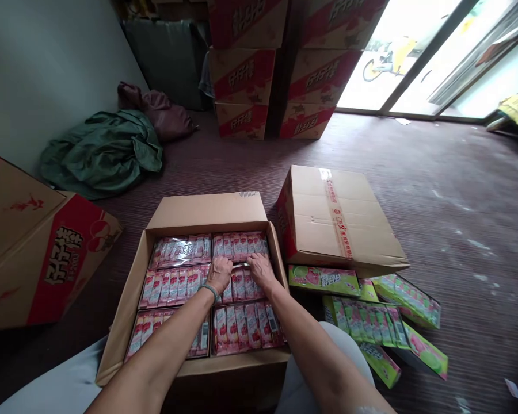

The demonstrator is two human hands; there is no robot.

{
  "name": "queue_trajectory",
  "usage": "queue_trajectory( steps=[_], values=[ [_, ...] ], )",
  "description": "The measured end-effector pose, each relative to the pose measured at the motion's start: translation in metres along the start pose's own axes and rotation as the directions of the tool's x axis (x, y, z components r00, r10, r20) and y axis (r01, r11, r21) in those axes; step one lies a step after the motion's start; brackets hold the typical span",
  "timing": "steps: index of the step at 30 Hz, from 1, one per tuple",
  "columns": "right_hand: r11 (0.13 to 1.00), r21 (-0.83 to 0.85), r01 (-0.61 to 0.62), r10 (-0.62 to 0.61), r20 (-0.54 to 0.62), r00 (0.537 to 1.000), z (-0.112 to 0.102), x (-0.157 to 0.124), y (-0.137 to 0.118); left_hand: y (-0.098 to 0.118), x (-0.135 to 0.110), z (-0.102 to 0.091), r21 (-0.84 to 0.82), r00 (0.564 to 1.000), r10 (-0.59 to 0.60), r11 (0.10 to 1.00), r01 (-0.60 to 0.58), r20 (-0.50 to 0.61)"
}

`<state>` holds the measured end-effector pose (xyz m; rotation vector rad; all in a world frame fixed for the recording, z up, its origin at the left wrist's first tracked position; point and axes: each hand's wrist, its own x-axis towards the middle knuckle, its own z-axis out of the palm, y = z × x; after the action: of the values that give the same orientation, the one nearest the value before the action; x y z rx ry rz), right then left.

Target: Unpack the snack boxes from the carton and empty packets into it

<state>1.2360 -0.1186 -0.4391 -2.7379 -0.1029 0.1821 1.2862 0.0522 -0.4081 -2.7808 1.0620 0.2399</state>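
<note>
An opened cardboard carton stands before me, filled with two columns of clear-topped display boxes of pink-and-red snack packets. My left hand, wearing a beaded bracelet, curls its fingers at the left end of the middle-right box of pink packets. At that box's right end, my right hand is closed in the same way; the fingertips of both hands are partly hidden. Other packet boxes surround it: one at the back right, one at the front right and one at the middle left.
A taped carton sits to the right, with several green-and-pink packet boxes piled in front of it. At left is a red-printed carton near a green cloth heap. Stacked cartons stand behind, near a glass door.
</note>
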Motion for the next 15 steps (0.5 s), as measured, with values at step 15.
queue_trajectory(
  steps=[15],
  values=[
    [0.902, -0.255, 0.348, -0.415, -0.297, 0.860, -0.062, -0.078, -0.044, 0.001, -0.098, -0.070, 0.160, 0.892, 0.269, 0.961, -0.224, -0.363]
  ],
)
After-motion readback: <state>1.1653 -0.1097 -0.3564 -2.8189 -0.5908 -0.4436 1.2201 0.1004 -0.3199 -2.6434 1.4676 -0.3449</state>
